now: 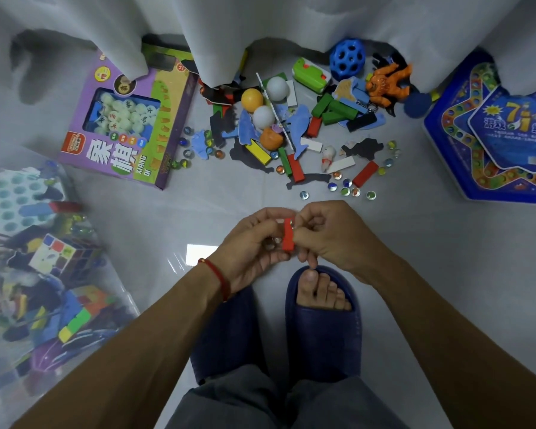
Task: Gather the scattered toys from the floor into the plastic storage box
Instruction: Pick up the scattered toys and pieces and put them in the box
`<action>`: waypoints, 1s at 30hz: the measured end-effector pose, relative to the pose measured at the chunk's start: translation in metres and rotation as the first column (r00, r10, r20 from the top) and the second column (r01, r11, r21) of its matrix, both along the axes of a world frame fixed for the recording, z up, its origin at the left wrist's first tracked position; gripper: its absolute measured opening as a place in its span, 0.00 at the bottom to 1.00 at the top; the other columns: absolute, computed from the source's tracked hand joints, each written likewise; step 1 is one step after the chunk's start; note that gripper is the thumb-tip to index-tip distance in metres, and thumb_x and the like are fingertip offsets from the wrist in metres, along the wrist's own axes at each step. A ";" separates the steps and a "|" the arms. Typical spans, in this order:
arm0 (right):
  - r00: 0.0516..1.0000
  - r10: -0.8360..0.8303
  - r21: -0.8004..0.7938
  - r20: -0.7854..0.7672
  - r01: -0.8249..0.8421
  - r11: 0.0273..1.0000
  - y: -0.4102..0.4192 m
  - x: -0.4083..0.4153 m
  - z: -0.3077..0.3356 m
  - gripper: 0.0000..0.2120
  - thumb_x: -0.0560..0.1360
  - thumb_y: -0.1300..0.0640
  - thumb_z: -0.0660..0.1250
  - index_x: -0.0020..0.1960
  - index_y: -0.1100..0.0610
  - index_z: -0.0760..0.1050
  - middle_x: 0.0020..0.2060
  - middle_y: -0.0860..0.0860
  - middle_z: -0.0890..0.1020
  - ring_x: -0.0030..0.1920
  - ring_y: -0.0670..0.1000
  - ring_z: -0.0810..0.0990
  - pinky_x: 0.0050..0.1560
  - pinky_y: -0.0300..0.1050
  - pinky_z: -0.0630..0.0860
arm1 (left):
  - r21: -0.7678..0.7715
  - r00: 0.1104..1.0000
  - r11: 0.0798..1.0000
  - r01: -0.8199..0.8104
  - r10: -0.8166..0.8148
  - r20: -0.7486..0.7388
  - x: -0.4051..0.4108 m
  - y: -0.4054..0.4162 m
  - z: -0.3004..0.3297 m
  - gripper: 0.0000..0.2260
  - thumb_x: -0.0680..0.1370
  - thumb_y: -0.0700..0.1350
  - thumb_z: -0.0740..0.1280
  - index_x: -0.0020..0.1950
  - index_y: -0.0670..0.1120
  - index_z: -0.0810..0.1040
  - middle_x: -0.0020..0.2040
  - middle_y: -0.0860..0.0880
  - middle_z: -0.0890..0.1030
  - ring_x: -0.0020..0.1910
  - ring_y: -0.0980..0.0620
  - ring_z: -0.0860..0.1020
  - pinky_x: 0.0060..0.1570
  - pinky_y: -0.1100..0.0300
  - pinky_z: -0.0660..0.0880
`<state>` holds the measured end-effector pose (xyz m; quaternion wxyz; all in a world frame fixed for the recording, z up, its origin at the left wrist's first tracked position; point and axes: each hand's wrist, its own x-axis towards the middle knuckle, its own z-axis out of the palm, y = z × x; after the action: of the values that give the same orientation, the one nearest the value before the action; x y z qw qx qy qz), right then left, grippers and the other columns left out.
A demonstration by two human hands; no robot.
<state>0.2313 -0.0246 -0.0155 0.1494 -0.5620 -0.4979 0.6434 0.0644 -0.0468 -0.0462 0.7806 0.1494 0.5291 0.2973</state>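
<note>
Red and wooden, the small rectangular block (288, 234) stands upright between my two hands above the grey tiled floor (415, 243), over my dark blue slippers (322, 329). My left hand (254, 243) curls its fingers around the block's left side, with what look like a few glass marbles tucked in the palm. My right hand (331, 233) pinches the block from the other side, fingers bent in close.

The clear plastic storage box (44, 274) sits at the floor's left edge, already holding a puzzle cube, coloured blocks and a perforated board. Ahead of me, near the white curtain (260, 32) along the far edge, the scattered toys (291, 125) lie in a heap: table-tennis balls, green, red, yellow and white blocks, blue foam animal shapes, an orange figure (387, 85) and a blue holed ball (347, 58). Loose marbles (347, 188) lie nearest my hands. A purple chess-game carton (127, 119) lies far left, a blue star-shaped game board (492, 134) toward the right edge.
</note>
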 end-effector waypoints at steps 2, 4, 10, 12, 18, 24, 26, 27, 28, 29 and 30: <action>0.975 0.088 0.106 0.204 -0.112 0.988 0.000 -0.007 0.005 0.03 0.70 0.63 0.71 0.42 0.59 0.78 0.29 0.54 0.83 0.26 0.51 0.82 0.30 0.42 0.79 | -0.030 0.996 0.999 -0.023 0.025 0.082 0.004 0.001 0.002 0.18 0.72 0.37 0.56 0.56 0.36 0.79 0.49 0.34 0.80 0.40 0.40 0.78 0.48 0.45 0.73; 0.909 0.170 0.201 0.381 -0.262 0.944 -0.002 -0.015 0.010 0.04 0.70 0.59 0.72 0.43 0.56 0.78 0.33 0.50 0.82 0.30 0.49 0.82 0.32 0.44 0.80 | -0.096 0.985 0.993 -0.069 0.084 0.153 0.007 0.002 0.003 0.16 0.75 0.42 0.54 0.51 0.36 0.78 0.43 0.39 0.80 0.37 0.44 0.78 0.42 0.51 0.76; 0.908 0.113 0.403 0.404 -0.288 0.869 -0.010 -0.027 0.017 0.08 0.75 0.50 0.71 0.52 0.53 0.81 0.42 0.46 0.82 0.39 0.42 0.79 0.42 0.37 0.77 | -0.183 0.976 0.977 -0.105 0.136 0.168 0.012 0.004 0.000 0.17 0.81 0.51 0.56 0.45 0.43 0.80 0.39 0.45 0.81 0.36 0.50 0.79 0.35 0.58 0.78; 0.912 -0.087 0.452 0.400 -0.115 0.884 -0.003 -0.013 0.011 0.05 0.77 0.52 0.70 0.50 0.52 0.79 0.42 0.44 0.80 0.40 0.41 0.79 0.40 0.31 0.75 | -0.232 0.968 0.966 -0.111 0.158 0.194 0.011 0.006 0.001 0.15 0.80 0.50 0.57 0.46 0.43 0.80 0.42 0.44 0.80 0.36 0.49 0.78 0.33 0.59 0.77; 0.610 -0.340 0.511 0.716 -0.125 0.850 0.014 0.062 -0.051 0.24 0.75 0.51 0.72 0.68 0.52 0.69 0.66 0.55 0.68 0.64 0.56 0.70 0.53 0.51 0.77 | -0.293 0.937 0.937 -0.189 0.262 0.232 0.013 0.012 0.001 0.16 0.80 0.48 0.58 0.45 0.39 0.80 0.42 0.40 0.82 0.40 0.44 0.81 0.42 0.55 0.81; 0.783 -0.183 0.555 0.595 -0.236 0.798 0.028 0.076 -0.082 0.28 0.73 0.53 0.75 0.70 0.55 0.70 0.71 0.57 0.66 0.66 0.58 0.69 0.63 0.54 0.73 | -0.274 0.940 0.946 -0.174 0.242 0.240 0.015 0.012 0.003 0.17 0.79 0.48 0.58 0.47 0.38 0.81 0.44 0.39 0.82 0.44 0.43 0.80 0.43 0.55 0.81; 0.788 -0.235 0.635 0.568 -0.239 0.735 0.022 0.076 -0.088 0.21 0.74 0.57 0.74 0.64 0.59 0.74 0.67 0.58 0.70 0.61 0.58 0.74 0.59 0.54 0.77 | -0.276 0.939 0.946 -0.172 0.242 0.244 0.013 0.012 0.004 0.17 0.79 0.49 0.58 0.47 0.38 0.81 0.45 0.39 0.82 0.45 0.42 0.80 0.43 0.54 0.81; 0.789 -0.258 0.658 0.558 -0.231 0.716 0.018 0.076 -0.090 0.18 0.75 0.58 0.73 0.62 0.60 0.75 0.66 0.59 0.71 0.59 0.57 0.75 0.58 0.52 0.78 | -0.277 0.940 0.945 -0.172 0.242 0.243 0.012 0.011 0.005 0.17 0.79 0.49 0.59 0.46 0.38 0.81 0.45 0.39 0.82 0.45 0.42 0.80 0.43 0.54 0.81; 0.791 -0.270 0.670 0.549 -0.224 0.708 0.014 0.077 -0.092 0.16 0.75 0.59 0.72 0.61 0.61 0.76 0.65 0.60 0.71 0.59 0.57 0.76 0.58 0.51 0.78 | -0.277 0.942 0.945 -0.171 0.240 0.236 0.012 0.011 0.005 0.17 0.79 0.49 0.59 0.46 0.38 0.81 0.45 0.39 0.82 0.45 0.42 0.80 0.44 0.54 0.81; 0.792 -0.276 0.676 0.544 -0.218 0.704 0.009 0.078 -0.094 0.14 0.76 0.61 0.71 0.59 0.62 0.77 0.65 0.60 0.72 0.58 0.57 0.77 0.58 0.51 0.78 | -0.279 0.943 0.945 -0.171 0.239 0.231 0.012 0.010 0.005 0.17 0.79 0.49 0.59 0.46 0.38 0.81 0.45 0.39 0.82 0.45 0.42 0.80 0.44 0.54 0.81; 0.792 -0.280 0.677 0.543 -0.215 0.704 0.005 0.078 -0.094 0.12 0.76 0.61 0.71 0.58 0.63 0.78 0.64 0.61 0.73 0.57 0.57 0.77 0.57 0.50 0.79 | -0.283 0.944 0.944 -0.173 0.240 0.225 0.013 0.010 0.004 0.17 0.79 0.49 0.59 0.46 0.38 0.81 0.45 0.39 0.82 0.44 0.43 0.80 0.43 0.54 0.81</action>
<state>0.3096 -0.0197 -0.1097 0.1968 -0.6455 -0.7153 0.1814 0.0770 -0.0372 -0.0420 0.8194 -0.0503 0.4706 0.3233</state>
